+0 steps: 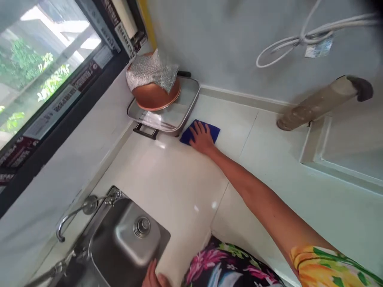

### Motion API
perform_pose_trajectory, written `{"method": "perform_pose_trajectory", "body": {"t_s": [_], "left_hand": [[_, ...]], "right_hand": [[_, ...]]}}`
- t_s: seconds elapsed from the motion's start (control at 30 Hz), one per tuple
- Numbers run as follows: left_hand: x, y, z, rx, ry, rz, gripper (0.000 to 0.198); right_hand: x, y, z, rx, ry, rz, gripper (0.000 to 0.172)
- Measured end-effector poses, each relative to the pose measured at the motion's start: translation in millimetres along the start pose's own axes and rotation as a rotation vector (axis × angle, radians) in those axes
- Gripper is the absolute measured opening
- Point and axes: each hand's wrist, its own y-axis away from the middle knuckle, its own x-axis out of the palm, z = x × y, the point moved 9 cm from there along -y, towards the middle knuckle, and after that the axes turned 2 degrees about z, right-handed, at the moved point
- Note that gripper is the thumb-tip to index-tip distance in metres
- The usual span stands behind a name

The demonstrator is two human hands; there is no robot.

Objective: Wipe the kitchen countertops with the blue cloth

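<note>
My right hand [202, 138] presses down on a dark blue cloth [214, 131] on the white tiled counter [176, 171]. Its fingers are spread over the cloth, which lies right beside a rectangular electric pan with a glass lid [187, 89]. At the bottom edge, my left hand [154, 278] is at the near rim of the steel sink [134, 235]. Its fingers are stretched and the thumb stands apart, with nothing seen in them; the rest of that hand is cut off by the frame.
A copper-coloured pot [155, 97] under a silvery quilted cloth [152, 71] sits on the pan's lid. Taps [61, 229] line the sink's wall side. A capped pipe [320, 101] and a looped white cable [278, 50] are by the right wall. A window [44, 59] is at upper left.
</note>
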Motion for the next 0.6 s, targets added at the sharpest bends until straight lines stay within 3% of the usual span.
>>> {"method": "perform_pose_trajectory", "body": {"t_s": [0.1, 0.17, 0.43, 0.6], "left_hand": [[-1.6, 24, 1, -0.130, 0.021, -0.247, 0.049], [-0.9, 27, -4, -0.139, 0.041, -0.290, 0.046], [1.9, 35, 4, -0.170, 0.148, -0.280, 0.039], [4.9, 39, 7, -0.163, 0.181, -0.312, 0.038]], "right_hand": [[4, 40, 25, -0.043, 0.014, 0.029, 0.066], [6, 67, 37, -0.059, 0.030, 0.028, 0.065], [4, 178, 78, -0.160, 0.047, -0.016, 0.063], [-6, 238, 78, -0.269, 0.064, -0.011, 0.065]]}}
